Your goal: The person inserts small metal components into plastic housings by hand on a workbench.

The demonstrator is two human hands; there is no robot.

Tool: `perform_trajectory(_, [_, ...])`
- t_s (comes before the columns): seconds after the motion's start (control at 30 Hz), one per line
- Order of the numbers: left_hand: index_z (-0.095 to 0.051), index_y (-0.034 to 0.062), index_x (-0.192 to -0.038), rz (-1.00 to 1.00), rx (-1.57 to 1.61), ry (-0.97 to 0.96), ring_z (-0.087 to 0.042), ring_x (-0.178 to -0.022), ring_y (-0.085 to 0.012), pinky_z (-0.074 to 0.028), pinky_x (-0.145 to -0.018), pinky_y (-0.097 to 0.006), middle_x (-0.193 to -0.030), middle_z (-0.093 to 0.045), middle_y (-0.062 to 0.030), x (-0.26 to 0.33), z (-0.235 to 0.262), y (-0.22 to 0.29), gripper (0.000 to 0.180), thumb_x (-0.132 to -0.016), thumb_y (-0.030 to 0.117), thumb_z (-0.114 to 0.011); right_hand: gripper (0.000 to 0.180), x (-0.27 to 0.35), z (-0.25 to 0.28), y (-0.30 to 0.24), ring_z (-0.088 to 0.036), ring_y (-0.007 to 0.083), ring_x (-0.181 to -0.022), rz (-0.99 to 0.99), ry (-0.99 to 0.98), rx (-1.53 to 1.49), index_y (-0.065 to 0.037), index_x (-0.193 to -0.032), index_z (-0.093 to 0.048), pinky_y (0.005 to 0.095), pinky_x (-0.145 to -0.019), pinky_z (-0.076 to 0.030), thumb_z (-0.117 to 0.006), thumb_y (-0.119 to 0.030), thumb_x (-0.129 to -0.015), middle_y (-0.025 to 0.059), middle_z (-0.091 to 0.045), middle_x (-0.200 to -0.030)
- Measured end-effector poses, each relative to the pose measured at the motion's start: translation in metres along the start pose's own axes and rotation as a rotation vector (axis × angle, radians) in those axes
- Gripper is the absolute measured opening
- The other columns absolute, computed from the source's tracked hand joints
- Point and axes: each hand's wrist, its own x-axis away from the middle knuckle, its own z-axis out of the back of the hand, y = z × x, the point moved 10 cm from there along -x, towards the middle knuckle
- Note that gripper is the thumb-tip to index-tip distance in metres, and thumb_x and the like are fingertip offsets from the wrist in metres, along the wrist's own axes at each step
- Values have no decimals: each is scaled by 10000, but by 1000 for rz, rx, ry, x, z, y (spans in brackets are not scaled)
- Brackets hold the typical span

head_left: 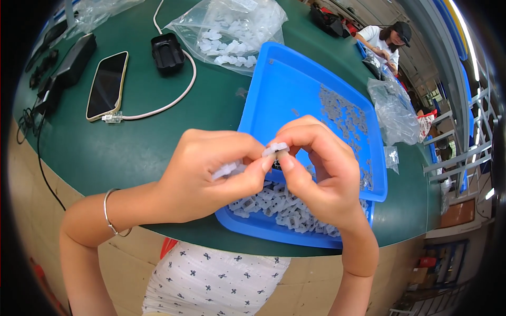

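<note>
Between the fingertips of both hands is a small white plastic part, with a dark spot just under it. My left hand pinches its left side and also keeps more white plastic parts tucked in the curled fingers. From the right, my right hand pinches the same part between thumb and forefinger. Below the hands, a lower blue tray holds many similar white parts. Overlapping it, an upper blue tray carries small grey pieces along its right side.
A clear bag of white parts lies behind the trays. To the left are a phone with a cable, a black holder and a black power adapter. Another person works at the far right, near clear plastic bags.
</note>
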Motion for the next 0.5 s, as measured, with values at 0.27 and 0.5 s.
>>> perform_trajectory(0.27, [-630, -11, -788, -44, -44, 44, -479, -502, -90, -355, -445, -221, -619, -569, -57, -1, 6, 5, 44, -779, 23, -604, 108, -1, -1, 1, -522, 124, -653, 4, 3, -40, 37, -869, -553, 234, -581, -440, -562, 64, -765, 89, -571, -832])
perform_trajectory(0.5, [-624, -8, -787, -68, -93, 45, -477, -497, -83, -357, -443, -219, -609, -561, -49, -3, 3, 6, 46, -795, 24, -592, 108, 0, 0, 2, -529, 128, -659, 4, 41, 17, 47, -873, -550, 230, -571, -442, -563, 68, -768, 96, -576, -830])
